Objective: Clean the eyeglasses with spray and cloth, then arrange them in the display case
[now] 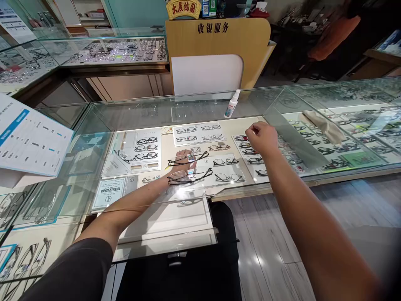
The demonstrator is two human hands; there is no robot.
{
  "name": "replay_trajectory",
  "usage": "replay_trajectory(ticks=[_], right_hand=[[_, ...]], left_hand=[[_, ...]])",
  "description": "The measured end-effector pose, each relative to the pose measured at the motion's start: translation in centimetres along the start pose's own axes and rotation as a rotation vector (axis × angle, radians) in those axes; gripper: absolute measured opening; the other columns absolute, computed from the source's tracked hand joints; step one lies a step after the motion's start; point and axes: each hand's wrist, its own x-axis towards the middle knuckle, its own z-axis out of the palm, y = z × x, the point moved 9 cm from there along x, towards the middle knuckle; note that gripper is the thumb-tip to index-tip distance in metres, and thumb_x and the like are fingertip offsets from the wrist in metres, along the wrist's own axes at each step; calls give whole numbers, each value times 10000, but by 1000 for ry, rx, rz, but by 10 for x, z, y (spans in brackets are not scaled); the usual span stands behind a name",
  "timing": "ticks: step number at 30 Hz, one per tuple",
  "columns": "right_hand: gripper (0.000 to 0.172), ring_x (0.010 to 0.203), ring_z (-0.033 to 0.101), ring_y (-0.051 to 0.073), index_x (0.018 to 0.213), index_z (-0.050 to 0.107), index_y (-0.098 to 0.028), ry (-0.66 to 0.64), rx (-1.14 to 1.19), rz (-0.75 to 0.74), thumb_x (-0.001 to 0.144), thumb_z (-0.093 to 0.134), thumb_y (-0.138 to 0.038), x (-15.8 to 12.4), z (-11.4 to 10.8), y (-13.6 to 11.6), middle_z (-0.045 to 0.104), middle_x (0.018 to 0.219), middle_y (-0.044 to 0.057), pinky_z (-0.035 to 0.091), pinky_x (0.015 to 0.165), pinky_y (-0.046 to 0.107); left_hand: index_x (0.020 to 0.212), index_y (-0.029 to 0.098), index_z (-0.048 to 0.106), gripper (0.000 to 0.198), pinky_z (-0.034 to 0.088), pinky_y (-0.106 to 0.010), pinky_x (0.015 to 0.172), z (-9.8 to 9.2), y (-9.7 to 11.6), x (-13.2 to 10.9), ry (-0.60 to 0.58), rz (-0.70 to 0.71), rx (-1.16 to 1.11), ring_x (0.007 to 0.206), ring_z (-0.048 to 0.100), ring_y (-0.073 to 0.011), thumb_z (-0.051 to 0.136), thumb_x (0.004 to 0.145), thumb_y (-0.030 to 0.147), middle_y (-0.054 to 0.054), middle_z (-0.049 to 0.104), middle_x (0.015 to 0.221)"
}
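My left hand (181, 164) is inside the glass display case, seen through its top, with fingers stretched out close to a small pair of glasses (196, 149). Whether they touch is unclear. Two dark-framed pairs, an upper one (200, 156) and a lower one (203, 177), lie on the glass above that hand and partly cover it. My right hand (262, 136) is curled closed over the glass top, to the right, with nothing visible in it. Beneath it, a column of glasses (247, 145) lies on a white board in the case.
A white spray bottle (232, 104) stands near the case's back edge. On the right lies a beige cloth (324, 127). A printed white card (28, 138) stands at the left. Below the case is a pulled-out white drawer (175, 219). A wooden counter (263, 39) rises behind.
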Motion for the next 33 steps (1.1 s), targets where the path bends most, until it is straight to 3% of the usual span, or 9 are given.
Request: replay_trajectory(ticks=[3, 5, 8, 11, 16, 20, 25, 29, 33], right_hand=[[157, 759, 572, 264, 707, 544, -257, -10, -8, 5, 857, 582, -281, 0, 0, -2, 670, 845, 87, 379, 707, 406], [163, 750, 570, 261, 696, 535, -259, 0, 4, -6, 851, 581, -280, -1, -1, -3, 667, 829, 83, 380, 704, 408], [167, 737, 569, 259, 683, 527, -263, 14, 10, -5, 841, 579, -283, -2, -2, -2, 664, 802, 80, 374, 693, 403], [165, 734, 571, 257, 685, 532, -264, 17, -2, 6, 842, 574, -289, -2, -2, -2, 668, 802, 79, 367, 684, 398], [166, 732, 577, 255, 681, 538, -260, 9, -18, -3, 841, 580, -277, -4, -2, -5, 668, 797, 77, 369, 682, 400], [179, 731, 576, 257, 676, 536, -259, -12, -33, 3, 847, 588, -273, -4, -1, -5, 702, 829, 88, 354, 664, 397], [182, 752, 573, 265, 676, 549, -259, -14, -55, -30, 852, 591, -282, -3, 1, -6, 712, 846, 97, 343, 669, 395], [173, 792, 586, 278, 681, 549, -257, -26, -71, -33, 846, 597, -275, -1, 3, -6, 718, 861, 112, 332, 671, 394], [180, 827, 596, 290, 693, 540, -256, -42, -92, -23, 863, 597, -269, 0, 5, -5, 732, 898, 126, 309, 672, 397]], left_hand=[[1353, 200, 700, 291, 374, -627, 1268, -15, -55, 30, 161, -205, 58, 1595, 425, -422, 605, 1091, 286, -215, 525, 1679], [1272, 203, 721, 316, 290, -647, 1296, -15, -81, 52, 194, -267, 95, 1655, 312, -479, 751, 987, 335, -216, 463, 1746], [1181, 215, 743, 397, 239, -641, 1301, -5, -105, 80, 168, -270, 126, 1664, 259, -493, 847, 857, 419, -197, 499, 1731], [1087, 198, 766, 313, 251, -624, 1273, 8, -115, 95, 132, -266, 115, 1603, 329, -483, 797, 841, 389, -204, 634, 1573], [996, 166, 784, 185, 291, -573, 1199, 18, -119, 103, 144, -280, 118, 1427, 457, -416, 695, 857, 249, -221, 689, 1406], [945, 163, 787, 166, 307, -569, 1113, 23, -122, 106, 121, -296, 131, 1320, 477, -418, 642, 891, 223, -236, 744, 1228], [960, 172, 794, 179, 296, -571, 1074, 13, -120, 99, 114, -332, 139, 1282, 460, -424, 629, 903, 211, -242, 766, 1115], [961, 179, 781, 186, 309, -582, 1076, 1, -98, 77, 146, -331, 117, 1286, 456, -408, 603, 970, 230, -230, 754, 1144], [1035, 216, 771, 199, 406, -593, 1104, 3, -54, 36, 162, -237, 31, 1272, 527, -364, 578, 1060, 253, -176, 744, 1173]])
